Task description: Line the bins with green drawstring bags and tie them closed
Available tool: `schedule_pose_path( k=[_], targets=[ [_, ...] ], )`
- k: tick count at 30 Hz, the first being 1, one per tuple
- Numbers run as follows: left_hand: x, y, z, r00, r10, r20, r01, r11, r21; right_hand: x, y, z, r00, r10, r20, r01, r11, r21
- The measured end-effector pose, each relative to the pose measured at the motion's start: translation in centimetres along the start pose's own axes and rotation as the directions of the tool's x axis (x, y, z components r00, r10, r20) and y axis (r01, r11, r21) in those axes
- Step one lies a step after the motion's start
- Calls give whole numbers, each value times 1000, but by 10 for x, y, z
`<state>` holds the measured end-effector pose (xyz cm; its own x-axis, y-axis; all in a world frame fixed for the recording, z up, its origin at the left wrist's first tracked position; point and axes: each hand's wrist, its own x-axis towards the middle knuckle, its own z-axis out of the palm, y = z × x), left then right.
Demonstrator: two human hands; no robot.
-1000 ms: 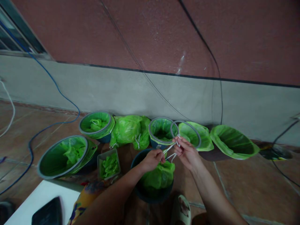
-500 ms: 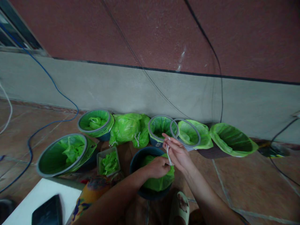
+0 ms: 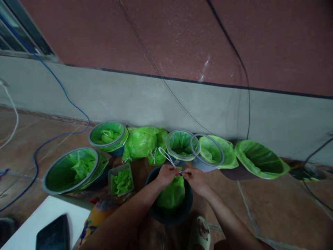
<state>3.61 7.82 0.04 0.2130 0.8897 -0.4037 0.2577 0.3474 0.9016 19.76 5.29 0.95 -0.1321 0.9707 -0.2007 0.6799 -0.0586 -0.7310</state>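
A dark blue bin (image 3: pixel 158 217) stands on the floor right below me, with a bright green bag (image 3: pixel 170 194) bunched up inside it. White drawstrings (image 3: pixel 166 156) come out of the bag's top and loop up to the left. My left hand (image 3: pixel 165 174) pinches the strings just above the bag. Close beside it, my right hand (image 3: pixel 194 177) is closed on the same strings, and the two hands nearly touch.
Several bins lined with green bags stand along the wall (image 3: pixel 104 97), among them ones at the far left (image 3: pixel 70 170) and far right (image 3: pixel 260 161). Tied green bags (image 3: pixel 142 142) and a clear box of green pieces (image 3: pixel 120 180) lie between. Cables run over floor and wall. A white surface (image 3: pixel 39 225) is bottom left.
Both hands have dropped lower and come together over the bag. The drawstrings, stretched between the hands a second ago, now stand as a loop to the left, and the bag's mouth looks gathered tighter.
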Motion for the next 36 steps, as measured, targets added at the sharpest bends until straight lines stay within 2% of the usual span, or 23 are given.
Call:
schedule_pose_path(
  k=[2, 4, 6, 8, 10, 12, 14, 17, 21, 23, 25, 27, 29, 31, 34, 36],
  targets=[
    [0, 2, -3, 1000, -11, -26, 11, 1000, -28, -2, -1, -4, 999, -14, 48, 15, 999, -29],
    [-1, 6, -7, 999, 41, -9, -40, 998, 48, -5, -2, -7, 988, -27, 152, 28, 1000, -4],
    [-4, 11, -11, 988, 146, 52, -155, 952, 264, -5, -3, -10, 984, -26, 178, 25, 1000, 11],
    [-9, 19, -15, 950, 275, 146, -311, 820, 481, -4, -3, -12, 996, -40, 77, 36, 998, 53],
    [-15, 27, -20, 882, 391, 265, -469, 664, 582, -1, -6, -12, 996, -72, -49, 80, 980, 184],
    [-21, 33, -23, 794, 478, 375, -601, 531, 597, 2, -10, -9, 990, -106, -88, 132, 912, 388],
    [-25, 36, -26, 714, 533, 454, -687, 407, 602, 5, -14, -6, 993, -113, -26, 108, 820, 562],
    [-27, 35, -28, 612, 602, 513, -748, 231, 622, 4, -18, -3, 986, -74, 150, -49, 732, 680],
    [-26, 27, -27, 488, 744, 456, -751, 92, 654, -2, -22, -10, 968, -75, 240, -130, 668, 733],
    [-27, 24, -26, 435, 816, 380, -725, 67, 686, -5, -25, -15, 956, -80, 283, -165, 650, 742],
    [-27, 23, -26, 408, 859, 310, -694, 71, 716, -8, -27, -18, 947, -68, 315, -200, 642, 740],
    [-28, 24, -26, 412, 868, 276, -682, 93, 725, -8, -28, -17, 954, -25, 298, -211, 647, 732],
    [-27, 25, -27, 449, 852, 270, -681, 131, 720, -6, -27, -14, 972, 35, 230, -189, 695, 693],
    [-25, 26, -28, 523, 806, 279, -668, 184, 721, -2, -25, -12, 991, 69, 118, -125, 802, 584],
    [-23, 25, -27, 667, 680, 304, -601, 249, 760, 2, -19, -9, 998, 8, -67, 7, 974, 227],
    [-22, 24, -26, 756, 574, 315, -540, 274, 796, 3, -12, -8, 993, -49, -110, 44, 998, -53]
  ],
)
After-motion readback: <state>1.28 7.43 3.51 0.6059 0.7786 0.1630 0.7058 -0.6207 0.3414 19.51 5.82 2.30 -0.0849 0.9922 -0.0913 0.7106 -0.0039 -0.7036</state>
